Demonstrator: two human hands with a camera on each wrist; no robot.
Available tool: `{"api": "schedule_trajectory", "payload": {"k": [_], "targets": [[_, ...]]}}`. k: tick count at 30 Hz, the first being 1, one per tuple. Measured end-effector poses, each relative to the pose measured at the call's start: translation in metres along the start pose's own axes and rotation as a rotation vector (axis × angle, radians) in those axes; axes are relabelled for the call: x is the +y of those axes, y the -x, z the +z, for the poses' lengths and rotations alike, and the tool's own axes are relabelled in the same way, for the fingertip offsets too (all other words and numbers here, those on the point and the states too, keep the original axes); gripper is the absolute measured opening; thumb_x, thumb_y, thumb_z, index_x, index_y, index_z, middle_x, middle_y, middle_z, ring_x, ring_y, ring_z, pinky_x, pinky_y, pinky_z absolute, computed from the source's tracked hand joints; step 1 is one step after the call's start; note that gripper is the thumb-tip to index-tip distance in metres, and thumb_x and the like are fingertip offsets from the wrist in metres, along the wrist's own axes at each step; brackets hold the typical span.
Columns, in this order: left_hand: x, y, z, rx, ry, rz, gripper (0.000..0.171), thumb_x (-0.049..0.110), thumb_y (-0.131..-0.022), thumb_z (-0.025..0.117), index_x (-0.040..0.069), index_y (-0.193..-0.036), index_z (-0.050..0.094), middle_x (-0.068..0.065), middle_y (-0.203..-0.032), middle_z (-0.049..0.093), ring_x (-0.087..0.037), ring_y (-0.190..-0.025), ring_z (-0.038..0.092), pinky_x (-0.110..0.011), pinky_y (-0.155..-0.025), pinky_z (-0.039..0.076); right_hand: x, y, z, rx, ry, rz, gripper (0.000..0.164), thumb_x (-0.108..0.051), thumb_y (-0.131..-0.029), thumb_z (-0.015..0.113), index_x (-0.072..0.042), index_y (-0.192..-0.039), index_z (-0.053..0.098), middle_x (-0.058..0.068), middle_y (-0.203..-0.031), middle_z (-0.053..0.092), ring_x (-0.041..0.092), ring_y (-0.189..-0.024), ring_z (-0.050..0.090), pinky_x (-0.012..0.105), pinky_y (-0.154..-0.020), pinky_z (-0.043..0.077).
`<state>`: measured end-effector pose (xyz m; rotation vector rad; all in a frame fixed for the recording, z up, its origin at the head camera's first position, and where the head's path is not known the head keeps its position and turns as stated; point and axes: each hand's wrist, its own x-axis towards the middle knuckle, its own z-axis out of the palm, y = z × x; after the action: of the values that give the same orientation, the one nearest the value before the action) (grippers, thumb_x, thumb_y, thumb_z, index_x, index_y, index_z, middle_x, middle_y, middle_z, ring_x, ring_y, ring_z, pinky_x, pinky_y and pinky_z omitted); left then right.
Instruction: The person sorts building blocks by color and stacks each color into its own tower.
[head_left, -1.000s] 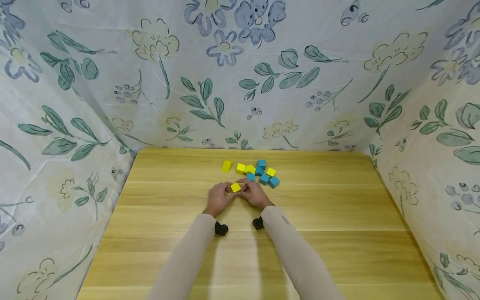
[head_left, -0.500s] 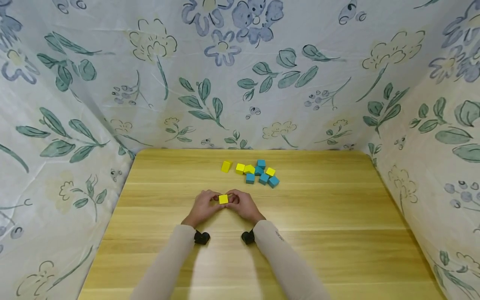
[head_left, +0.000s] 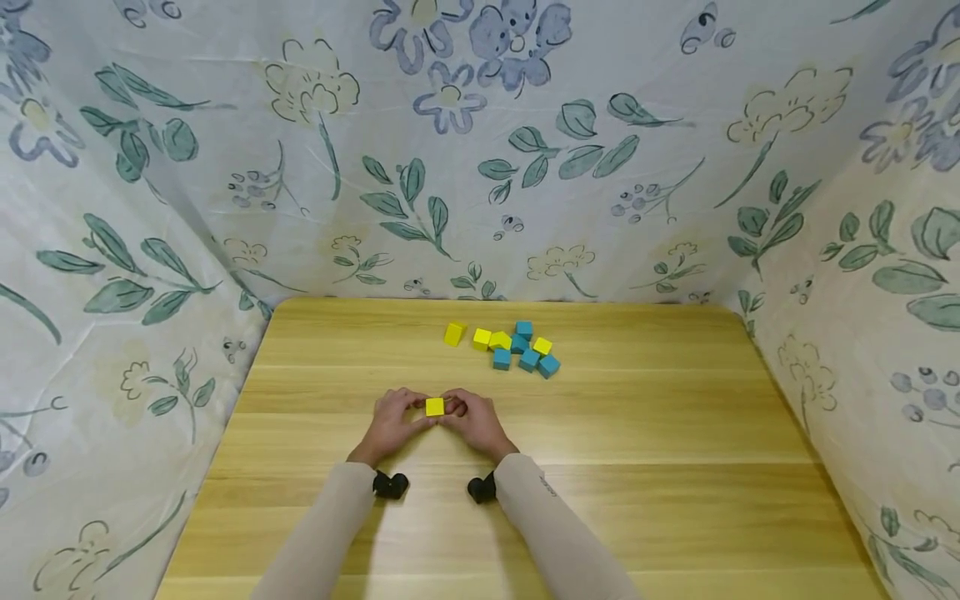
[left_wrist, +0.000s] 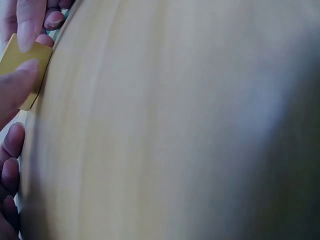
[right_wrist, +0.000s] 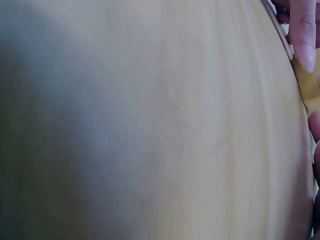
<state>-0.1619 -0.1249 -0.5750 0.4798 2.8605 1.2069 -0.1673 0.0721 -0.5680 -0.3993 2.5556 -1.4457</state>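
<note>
A yellow block (head_left: pixel 435 407) is between my two hands, low over the front-middle of the table. From its left side my left hand (head_left: pixel 393 423) pinches it with thumb and fingers. My right hand (head_left: pixel 474 422) pinches the right side. The left wrist view catches the yellow block (left_wrist: pixel 37 65) at its left edge, with fingertips from both hands on its face. In the right wrist view only a sliver of the yellow block (right_wrist: pixel 307 90) shows at the right edge, partly behind fingers.
Beyond the hands lies a loose group of blue blocks (head_left: pixel 528 360) and yellow blocks (head_left: pixel 482 339). One yellow block (head_left: pixel 454 334) sits apart at its left. The wooden table (head_left: pixel 675 417) is walled by floral cloth (head_left: pixel 585 208). Black wrist cameras (head_left: pixel 391 485) hang under both cuffs.
Both hands have moved left and toward me, carrying the yellow block away from the group. The block has turned so its top now looks square to the view. The other blocks stay put.
</note>
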Motion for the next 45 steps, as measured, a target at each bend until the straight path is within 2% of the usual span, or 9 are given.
{"api": "schedule_trajectory", "payload": {"k": [15, 21, 25, 29, 32, 35, 38, 42, 45], "targets": [[-0.003, 0.002, 0.004, 0.002, -0.022, 0.001, 0.037, 0.024, -0.081, 0.078, 0.006, -0.112, 0.068, 0.0, -0.095, 0.058, -0.025, -0.095, 0.048, -0.045, -0.084, 0.028, 0.004, 0.005, 0.003, 0.029, -0.025, -0.009, 0.033, -0.013, -0.085, 0.075, -0.005, -0.116, 0.066, 0.001, -0.09, 0.065, 0.011, -0.078, 0.054, 0.025, -0.073, 0.047], [-0.004, 0.003, 0.005, 0.021, -0.035, 0.019, 0.037, 0.023, -0.08, 0.079, 0.007, -0.111, 0.068, 0.0, -0.094, 0.058, -0.025, -0.094, 0.049, -0.044, -0.083, 0.029, 0.008, 0.014, -0.008, 0.045, -0.123, 0.008, 0.035, -0.012, -0.088, 0.071, -0.005, -0.122, 0.063, 0.005, -0.097, 0.065, 0.013, -0.084, 0.057, 0.027, -0.078, 0.048], [-0.005, 0.003, 0.005, 0.022, -0.03, 0.024, 0.037, 0.023, -0.08, 0.079, 0.007, -0.112, 0.068, 0.001, -0.094, 0.058, -0.024, -0.094, 0.048, -0.043, -0.083, 0.029, 0.016, 0.02, -0.034, 0.16, -0.175, -0.014, 0.032, -0.011, -0.089, 0.07, -0.001, -0.119, 0.064, 0.006, -0.094, 0.065, 0.013, -0.081, 0.057, 0.023, -0.074, 0.048], [-0.005, 0.003, 0.004, 0.031, -0.032, 0.035, 0.038, 0.023, -0.08, 0.079, 0.006, -0.113, 0.068, 0.0, -0.094, 0.057, -0.024, -0.093, 0.048, -0.043, -0.082, 0.029, 0.024, 0.017, -0.08, 0.383, -0.135, -0.034, 0.03, -0.008, -0.087, 0.071, 0.003, -0.115, 0.066, 0.01, -0.092, 0.066, 0.018, -0.08, 0.056, 0.026, -0.072, 0.045], [-0.005, 0.002, 0.004, 0.037, -0.031, 0.04, 0.039, 0.023, -0.08, 0.078, 0.006, -0.113, 0.068, 0.0, -0.094, 0.057, -0.025, -0.092, 0.048, -0.043, -0.081, 0.029, 0.031, 0.012, -0.114, 0.485, -0.088, -0.008, 0.031, -0.009, -0.088, 0.07, 0.004, -0.116, 0.065, 0.015, -0.098, 0.064, 0.025, -0.084, 0.055, 0.033, -0.077, 0.043], [-0.007, 0.002, 0.004, 0.037, -0.036, 0.039, 0.039, 0.024, -0.08, 0.078, 0.006, -0.114, 0.068, 0.001, -0.094, 0.058, -0.024, -0.092, 0.048, -0.042, -0.082, 0.029, 0.04, 0.005, -0.14, 0.493, -0.044, 0.063, 0.032, -0.013, -0.091, 0.068, 0.002, -0.119, 0.064, 0.016, -0.105, 0.062, 0.028, -0.091, 0.053, 0.039, -0.081, 0.041], [-0.008, 0.002, 0.006, 0.037, -0.046, 0.036, 0.039, 0.024, -0.08, 0.078, 0.006, -0.114, 0.068, 0.002, -0.095, 0.058, -0.023, -0.092, 0.048, -0.042, -0.082, 0.029, 0.051, -0.003, -0.155, 0.453, -0.013, 0.141, 0.035, -0.016, -0.093, 0.066, -0.001, -0.124, 0.062, 0.016, -0.111, 0.06, 0.029, -0.095, 0.05, 0.04, -0.081, 0.043], [-0.008, 0.002, 0.006, 0.03, -0.039, 0.031, 0.039, 0.024, -0.081, 0.078, 0.006, -0.114, 0.068, 0.0, -0.096, 0.058, -0.023, -0.092, 0.048, -0.043, -0.082, 0.029, 0.066, -0.012, -0.165, 0.388, -0.001, 0.228, 0.037, -0.019, -0.093, 0.066, -0.003, -0.126, 0.062, 0.015, -0.113, 0.059, 0.029, -0.095, 0.051, 0.038, -0.081, 0.046], [-0.006, 0.002, 0.005, 0.02, -0.033, 0.023, 0.04, 0.024, -0.081, 0.078, 0.005, -0.114, 0.067, 0.0, -0.097, 0.059, -0.023, -0.093, 0.048, -0.042, -0.082, 0.029, 0.075, -0.018, -0.167, 0.371, -0.017, 0.281, 0.034, -0.02, -0.092, 0.066, -0.005, -0.124, 0.064, 0.013, -0.112, 0.06, 0.028, -0.096, 0.052, 0.037, -0.083, 0.047]]}}
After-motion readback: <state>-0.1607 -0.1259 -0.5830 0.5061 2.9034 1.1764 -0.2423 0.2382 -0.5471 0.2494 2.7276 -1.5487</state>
